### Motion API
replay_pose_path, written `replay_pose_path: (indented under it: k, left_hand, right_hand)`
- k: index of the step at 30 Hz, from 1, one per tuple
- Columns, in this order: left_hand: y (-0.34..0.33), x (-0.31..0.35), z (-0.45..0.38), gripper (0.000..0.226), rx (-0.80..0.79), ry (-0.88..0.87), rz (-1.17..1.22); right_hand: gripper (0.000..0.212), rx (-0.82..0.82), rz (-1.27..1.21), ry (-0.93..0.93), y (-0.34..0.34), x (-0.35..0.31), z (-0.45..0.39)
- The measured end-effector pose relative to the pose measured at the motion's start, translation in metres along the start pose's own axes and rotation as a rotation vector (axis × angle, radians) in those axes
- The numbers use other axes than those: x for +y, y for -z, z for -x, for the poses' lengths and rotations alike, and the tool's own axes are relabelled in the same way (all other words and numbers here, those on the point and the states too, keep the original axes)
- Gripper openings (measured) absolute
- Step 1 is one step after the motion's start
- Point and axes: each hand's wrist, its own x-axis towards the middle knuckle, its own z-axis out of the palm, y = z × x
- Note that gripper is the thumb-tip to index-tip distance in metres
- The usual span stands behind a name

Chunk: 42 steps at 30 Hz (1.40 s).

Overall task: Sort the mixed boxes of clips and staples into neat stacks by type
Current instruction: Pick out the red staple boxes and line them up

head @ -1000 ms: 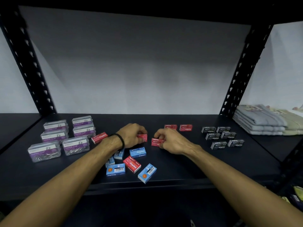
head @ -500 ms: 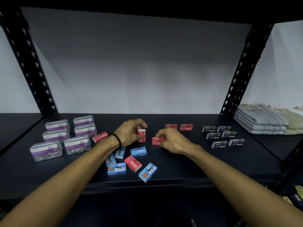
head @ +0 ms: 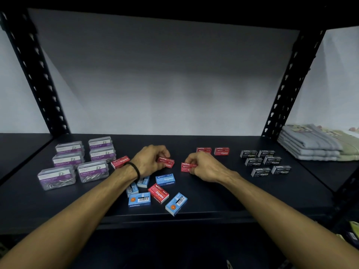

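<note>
My left hand (head: 150, 162) grips a red staples box (head: 166, 162), held flat just above the dark shelf (head: 213, 200). My right hand (head: 204, 165) grips a second red staples box (head: 186, 167) that rests on the shelf. Two red boxes (head: 212, 151) sit side by side at the back. Another red box (head: 120, 162) lies by my left wrist, and one more red box (head: 158, 193) lies among several blue staples boxes (head: 165, 180) in front. Clear paper clip boxes (head: 92, 170) with purple labels stand at the left. Black staples boxes (head: 265, 162) are grouped at the right.
Black perforated uprights (head: 285, 90) frame the shelf bay on both sides. Folded grey and green cloths (head: 314, 144) are piled on the adjacent shelf at the far right. The shelf's front edge (head: 194, 218) runs just below the blue boxes.
My left hand lifted its red box, stood it on edge, then turned it flat. My right hand stayed on its red box.
</note>
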Motion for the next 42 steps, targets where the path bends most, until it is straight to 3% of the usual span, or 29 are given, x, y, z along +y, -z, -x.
replay_pose_path:
  k: [9, 16, 26, 42]
  left_hand:
    - [-0.004, 0.005, -0.002, 0.023, -0.053, 0.004, 0.034]
    - [-0.005, 0.004, -0.005, 0.038, -0.054, -0.003, -0.027]
    - [-0.003, 0.011, -0.010, 0.020, -0.030, -0.027, 0.004]
    - [-0.046, 0.070, -0.061, 0.024, -0.030, -0.051, 0.044]
  right_hand:
    - [0.029, -0.004, 0.002, -0.016, 0.000, 0.006, -0.003]
    - [0.029, 0.023, -0.004, 0.003, -0.001, 0.009, -0.002]
    - [0.026, 0.101, 0.033, 0.032, 0.004, 0.017, -0.005]
    - [0.022, 0.109, 0.243, -0.128, 0.060, 0.071, -0.003]
